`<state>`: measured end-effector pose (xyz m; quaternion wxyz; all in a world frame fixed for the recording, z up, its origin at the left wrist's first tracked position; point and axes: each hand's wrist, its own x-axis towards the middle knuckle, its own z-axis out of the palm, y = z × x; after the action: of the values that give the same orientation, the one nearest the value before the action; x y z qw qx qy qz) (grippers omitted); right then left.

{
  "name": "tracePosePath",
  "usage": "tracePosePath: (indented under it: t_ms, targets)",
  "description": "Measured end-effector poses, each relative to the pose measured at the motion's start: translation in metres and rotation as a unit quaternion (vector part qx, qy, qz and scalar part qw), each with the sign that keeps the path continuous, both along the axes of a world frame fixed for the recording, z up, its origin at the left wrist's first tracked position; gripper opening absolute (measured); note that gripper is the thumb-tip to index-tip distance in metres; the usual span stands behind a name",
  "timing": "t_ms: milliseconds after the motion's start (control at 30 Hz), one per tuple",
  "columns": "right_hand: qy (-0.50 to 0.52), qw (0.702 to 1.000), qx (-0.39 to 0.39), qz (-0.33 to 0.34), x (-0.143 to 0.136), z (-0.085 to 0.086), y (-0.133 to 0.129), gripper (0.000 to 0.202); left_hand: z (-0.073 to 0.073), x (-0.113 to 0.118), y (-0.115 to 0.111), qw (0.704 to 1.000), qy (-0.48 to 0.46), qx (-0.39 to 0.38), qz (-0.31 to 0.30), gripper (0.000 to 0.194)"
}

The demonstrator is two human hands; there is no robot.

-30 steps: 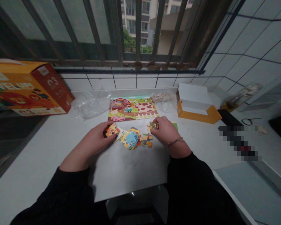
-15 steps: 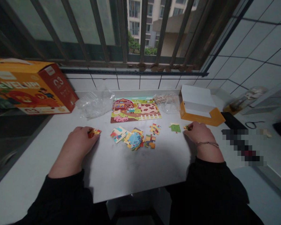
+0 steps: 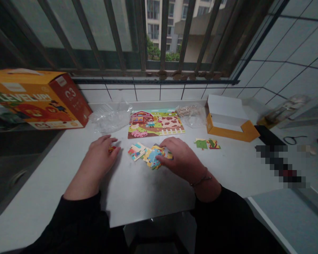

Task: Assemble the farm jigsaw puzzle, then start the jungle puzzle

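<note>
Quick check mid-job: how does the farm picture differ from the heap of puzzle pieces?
The farm picture is one flat scene; the heap of puzzle pieces is stacked and jumbled. The farm picture looks wider than the heap. The right hand is at the heap; neither hand is at the farm picture. Both are colourfully printed.

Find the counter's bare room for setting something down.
Bare counter lies between the puzzle pile and the near edge, below the paired pieces, and between the sink and left forearm. Crowded: the back, with clear bags, farm picture and open box; also around the right hand.
</note>
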<state>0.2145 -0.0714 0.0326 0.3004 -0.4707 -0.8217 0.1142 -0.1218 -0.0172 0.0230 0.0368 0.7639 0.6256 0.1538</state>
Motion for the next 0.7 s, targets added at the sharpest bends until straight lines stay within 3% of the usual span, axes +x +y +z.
tracePosePath:
  t_ms: [100,200,467,700]
  targets:
    - [-0.024,0.998,-0.025,0.058,-0.026,-0.009,-0.006,0.065,-0.004,0.024,-0.009,0.982,-0.058,-0.058,-0.171,0.059]
    - [-0.047,0.996,-0.041,0.065,-0.032,-0.015,-0.007,0.060,-0.012,0.036,-0.015,0.962,-0.042,-0.130,-0.237,0.057]
    - [-0.001,0.997,-0.070,0.042,-0.019,-0.014,0.003,0.045,-0.022,0.014,-0.008,0.988,0.064,-0.110,-0.083,0.075]
    - [0.000,0.998,-0.068,0.015,-0.017,-0.020,0.005,0.044,-0.013,0.031,-0.023,0.982,0.164,-0.089,0.035,0.087]
